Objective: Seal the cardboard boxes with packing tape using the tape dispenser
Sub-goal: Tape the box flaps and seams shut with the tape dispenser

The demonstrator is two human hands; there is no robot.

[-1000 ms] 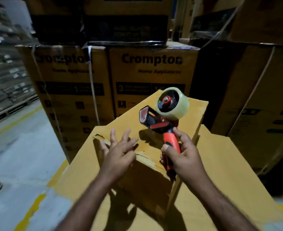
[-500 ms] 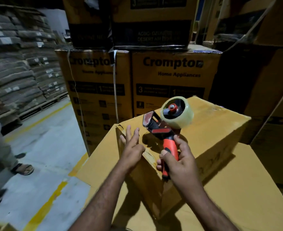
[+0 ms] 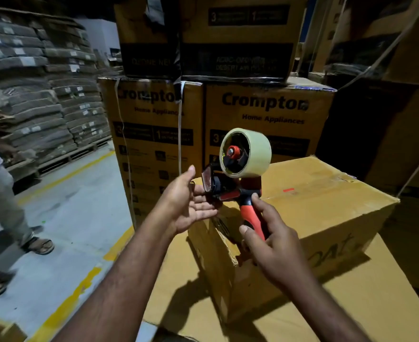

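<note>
Fingers (image 3: pixel 203 213) of the left hand (image 3: pixel 186 206) were straight and loosely spread, palm up and holding nothing, while the fingers (image 3: pixel 260 206) of the right hand (image 3: pixel 275 248) were curled round the orange handle of the tape dispenser (image 3: pixel 252 215). At far left, a person (image 3: pixel 1 201) in light trousers stood on the grey floor, one sandal (image 3: pixel 39 245) in view. Behind that person, grey sacks (image 3: pixel 30 107) were stacked in layers on wooden pallets (image 3: pixel 62 159). A yellow line (image 3: pixel 67 309) ran along the floor toward the near edge. Further right stood two Crompton cartons (image 3: pixel 154 134) side by side, the left one crossed by a white strap (image 3: pixel 180 134), with darker printed cartons (image 3: pixel 235 45) stacked on top. The left hand's fingertips lay just beside the dispenser's front plate; whether they touched it could not be determined. The dispenser was held upright, with the clear tape roll (image 3: pixel 250 154) uppermost, over the near left corner of the plain cardboard box (image 3: pixel 327 206). The right thumb rested on the handle's near side and the index finger lay high on the neck. The box's top flaps were closed, with a small red mark on them. The box rested on a larger flat carton (image 3: pixel 351 304). More cartons stood in shadow at far right.
</note>
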